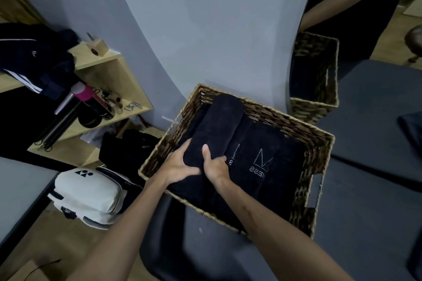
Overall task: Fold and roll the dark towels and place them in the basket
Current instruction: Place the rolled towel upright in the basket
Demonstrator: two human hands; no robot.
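Note:
A woven wicker basket (pixel 319 141) sits in the middle, on a dark padded surface. Several dark rolled towels lie inside it; one at the right shows pale lettering (pixel 262 162). A dark rolled towel (pixel 219 125) lies on top at the basket's left side, pointing away from me. My left hand (pixel 180 162) grips its near end from the left. My right hand (pixel 215 164) grips the same end from the right, thumb up on the roll.
A mirror at the right reflects the basket (pixel 315 75) and a person's arm. A wooden shelf (pixel 109 80) with small items stands at the left. A white bag (pixel 89 194) and a dark bag (pixel 127 150) lie on the floor.

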